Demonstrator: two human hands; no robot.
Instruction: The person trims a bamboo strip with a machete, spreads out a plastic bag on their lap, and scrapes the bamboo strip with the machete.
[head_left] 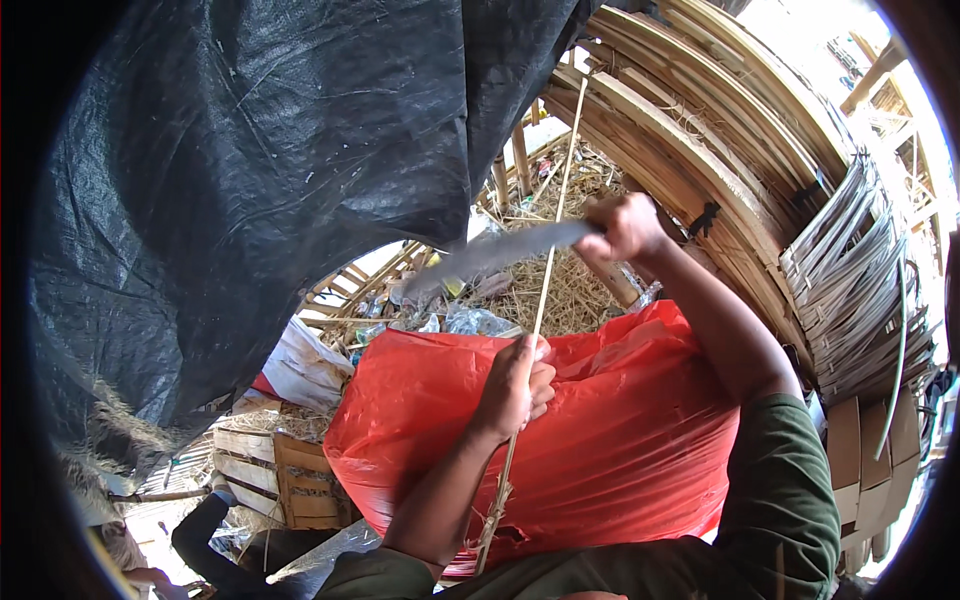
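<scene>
My left hand [517,390] is closed round a long, thin bamboo strip [546,285], which runs from my lap up and away toward the stacked wood. Higher and to the right, my right hand [625,228] grips the handle end of a machete [500,250]. Its broad grey blade points left, smeared by motion, and crosses the strip above my left hand; whether the two touch I cannot tell. The lower end of the strip looks frayed. A red plastic sheet [620,420] covers my lap beneath both hands.
A black tarpaulin [270,140] hangs at the left. Long wooden slats [700,130] are stacked at the upper right, beside a bundle of thin strips [850,270]. Straw and litter [520,285] cover the ground ahead. A wooden crate [290,475] stands lower left; cardboard [870,460] lies right.
</scene>
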